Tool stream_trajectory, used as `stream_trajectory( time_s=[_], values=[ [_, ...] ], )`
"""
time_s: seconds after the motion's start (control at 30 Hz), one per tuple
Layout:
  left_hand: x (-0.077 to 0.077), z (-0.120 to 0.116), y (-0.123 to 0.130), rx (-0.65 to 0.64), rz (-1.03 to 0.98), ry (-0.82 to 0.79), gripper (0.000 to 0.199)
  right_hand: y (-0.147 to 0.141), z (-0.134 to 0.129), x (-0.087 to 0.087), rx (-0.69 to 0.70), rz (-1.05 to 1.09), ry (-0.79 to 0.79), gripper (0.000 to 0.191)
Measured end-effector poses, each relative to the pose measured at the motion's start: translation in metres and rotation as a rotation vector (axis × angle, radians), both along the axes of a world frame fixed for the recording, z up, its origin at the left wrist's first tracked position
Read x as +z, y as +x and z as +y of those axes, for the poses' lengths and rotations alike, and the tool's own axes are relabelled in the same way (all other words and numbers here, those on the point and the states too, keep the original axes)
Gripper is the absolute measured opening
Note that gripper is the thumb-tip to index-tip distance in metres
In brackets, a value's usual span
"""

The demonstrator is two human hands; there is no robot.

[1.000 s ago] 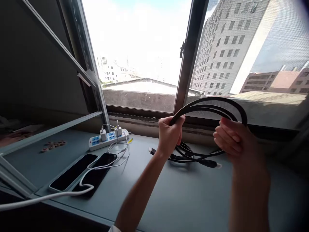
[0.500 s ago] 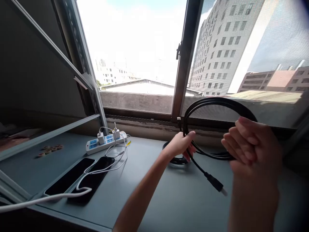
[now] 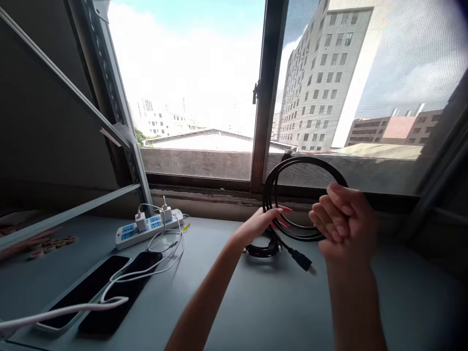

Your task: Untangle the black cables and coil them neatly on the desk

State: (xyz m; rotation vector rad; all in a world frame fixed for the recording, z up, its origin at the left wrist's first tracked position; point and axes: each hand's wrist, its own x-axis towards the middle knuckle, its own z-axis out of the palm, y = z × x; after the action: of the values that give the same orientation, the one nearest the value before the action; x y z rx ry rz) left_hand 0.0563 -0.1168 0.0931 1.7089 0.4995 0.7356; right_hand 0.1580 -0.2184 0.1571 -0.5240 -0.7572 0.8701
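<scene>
A black cable [image 3: 307,160] hangs in several loops between my two hands, above the table near the window. My left hand [image 3: 261,222] has its thumb over the left side of the loops, its other fingers partly hidden behind them. At the right side of the coil, my right hand [image 3: 341,219] is curled closed around the cable. One dark plug [image 3: 302,260] with a metal tip points down to the right below the loops; another cable end sticks up at the top left. Beneath my left hand, a second black coil [image 3: 261,251] lies on the table.
A white power strip [image 3: 122,242] holds two chargers with white cables. Two dark phones [image 3: 91,287] [image 3: 120,297] lie in front of it. Small round pieces [image 3: 53,245] and a metal frame [image 3: 69,210] are at left. The window [image 3: 258,165] stands behind.
The loops have become smaller and rounder, and my right hand has moved left, closer to my left hand. The hanging plug has risen toward the coil. The view has shifted slightly right.
</scene>
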Motion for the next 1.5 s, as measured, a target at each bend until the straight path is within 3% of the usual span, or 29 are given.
stream_trajectory(
  time_s=[0.17, 0.3, 0.43, 0.5, 0.57, 0.63, 0.7, 0.8, 0.9, 1.0, 1.2, 1.27, 1.43, 1.5],
  values=[
    [0.013, 0.002, -0.01, 0.128, -0.322, -0.041, 0.033, 0.015, 0.036, -0.009, 0.006, 0.007, -0.012, 0.04],
    [0.022, 0.004, -0.021, 0.25, -0.485, 0.037, 0.027, 0.021, 0.048, -0.019, -0.05, -0.246, -0.095, 0.037],
    [0.031, -0.004, -0.035, 0.495, -0.383, 0.324, 0.01, 0.012, 0.04, -0.021, -0.35, -0.59, -0.14, 0.032],
    [0.034, -0.01, -0.04, 0.58, -0.29, 0.45, 0.017, 0.007, 0.036, -0.021, -0.529, -0.652, -0.143, 0.029],
    [0.037, -0.015, -0.043, 0.624, -0.235, 0.496, 0.021, 0.006, 0.036, -0.02, -0.64, -0.653, -0.129, 0.024],
    [0.038, -0.018, -0.042, 0.653, -0.26, 0.467, 0.019, 0.007, 0.037, -0.021, -0.653, -0.647, -0.132, 0.022],
    [0.04, -0.019, -0.04, 0.629, -0.323, 0.355, 0.016, 0.011, 0.04, -0.022, -0.59, -0.655, -0.155, 0.024],
    [0.042, -0.02, -0.039, 0.456, -0.414, 0.063, 0.022, 0.013, 0.041, -0.022, -0.481, -0.695, -0.17, 0.03],
    [0.044, -0.022, -0.039, 0.298, -0.469, -0.158, 0.031, 0.011, 0.037, -0.021, -0.536, -0.764, -0.146, 0.036],
    [0.046, -0.025, -0.041, 0.237, -0.476, -0.23, 0.035, 0.007, 0.033, -0.019, -0.613, -0.804, -0.129, 0.036],
    [0.05, -0.033, -0.045, 0.268, -0.307, -0.052, 0.033, 0.013, 0.043, -0.025, -0.802, -0.842, -0.06, 0.018],
    [0.051, -0.038, -0.047, 0.296, -0.21, 0.039, 0.032, 0.016, 0.048, -0.028, -0.842, -0.869, -0.012, 0.029],
    [0.056, -0.046, -0.051, 0.474, -0.19, 0.267, 0.021, 0.014, 0.051, -0.031, -0.653, -0.972, -0.026, 0.034],
    [0.057, -0.047, -0.052, 0.537, -0.22, 0.315, 0.018, 0.011, 0.048, -0.029, -0.654, -1.006, -0.02, 0.037]
  ],
)
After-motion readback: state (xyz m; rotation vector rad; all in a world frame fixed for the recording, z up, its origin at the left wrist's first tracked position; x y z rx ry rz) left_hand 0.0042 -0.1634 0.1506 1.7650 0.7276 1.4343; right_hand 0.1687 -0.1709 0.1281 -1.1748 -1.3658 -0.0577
